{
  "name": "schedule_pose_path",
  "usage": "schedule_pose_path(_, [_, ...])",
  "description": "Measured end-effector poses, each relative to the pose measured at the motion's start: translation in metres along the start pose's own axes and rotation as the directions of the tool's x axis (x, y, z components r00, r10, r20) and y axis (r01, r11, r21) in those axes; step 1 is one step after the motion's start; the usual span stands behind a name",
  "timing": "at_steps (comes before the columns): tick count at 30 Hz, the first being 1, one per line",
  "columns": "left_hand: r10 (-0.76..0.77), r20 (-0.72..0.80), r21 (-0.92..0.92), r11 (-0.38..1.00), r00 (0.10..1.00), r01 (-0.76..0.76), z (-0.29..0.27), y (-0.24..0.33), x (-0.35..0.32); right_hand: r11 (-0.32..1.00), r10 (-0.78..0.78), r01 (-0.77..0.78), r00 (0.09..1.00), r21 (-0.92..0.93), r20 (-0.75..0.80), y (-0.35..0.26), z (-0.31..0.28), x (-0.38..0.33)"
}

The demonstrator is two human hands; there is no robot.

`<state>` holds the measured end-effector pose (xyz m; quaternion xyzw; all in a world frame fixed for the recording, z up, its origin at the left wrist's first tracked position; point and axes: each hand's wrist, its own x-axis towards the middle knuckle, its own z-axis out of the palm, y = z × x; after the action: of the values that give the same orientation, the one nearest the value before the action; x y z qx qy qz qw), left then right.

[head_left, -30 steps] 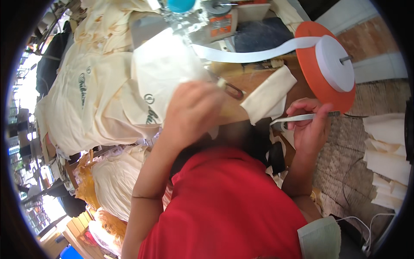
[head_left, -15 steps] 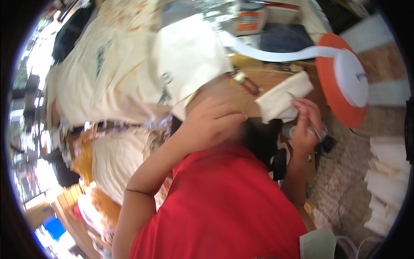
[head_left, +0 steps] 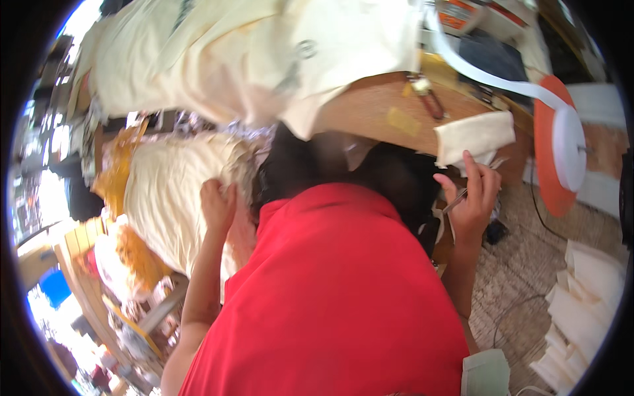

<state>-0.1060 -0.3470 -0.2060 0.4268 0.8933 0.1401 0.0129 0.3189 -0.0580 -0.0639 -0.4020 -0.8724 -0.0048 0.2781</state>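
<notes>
At the left, my left hand [head_left: 218, 206] has its fingers curled together against a crumpled cream cloth [head_left: 165, 178], seeming to pinch its edge. My right hand [head_left: 474, 198] holds a slim metal tool [head_left: 456, 202], with its tip showing past the fingers; the exact kind is unclear. The index finger points up beside a folded cream fabric piece [head_left: 477, 134], which lies at the front edge of the wooden table [head_left: 370, 109]. A large cream cloth [head_left: 251, 59] with dark printing spreads over the table's left part and droops over its front edge.
An orange disc [head_left: 555, 145] with a white roll and a white strip stands at the table's right end. A dark red-handled tool [head_left: 430, 102] lies on the table. Cream fabric pieces [head_left: 581, 310] are stacked at the far right. Yellow plastic bags [head_left: 139, 254] sit at the left.
My left hand has moved from the table's front edge left and down to the crumpled cloth. My right hand's fingers have spread and its tool has turned. The view has shifted.
</notes>
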Motion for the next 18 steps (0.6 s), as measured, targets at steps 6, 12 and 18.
schedule_pose_path(6, [-0.170,0.010,-0.227,0.959,0.985,0.168,-0.022,0.002,-0.001,0.978,-0.043,0.036,0.999,0.203,0.029,0.021,0.007,0.001])
schedule_pose_path(12, [-0.391,0.076,-0.435,0.815,0.917,0.383,-0.019,-0.009,-0.002,0.992,0.127,-0.117,0.955,0.052,-0.268,0.047,0.016,0.031])
schedule_pose_path(18, [-0.355,0.019,-0.368,0.867,0.935,0.337,-0.019,-0.002,0.031,0.858,0.372,-0.445,0.882,-0.256,-0.288,0.091,0.037,0.063])
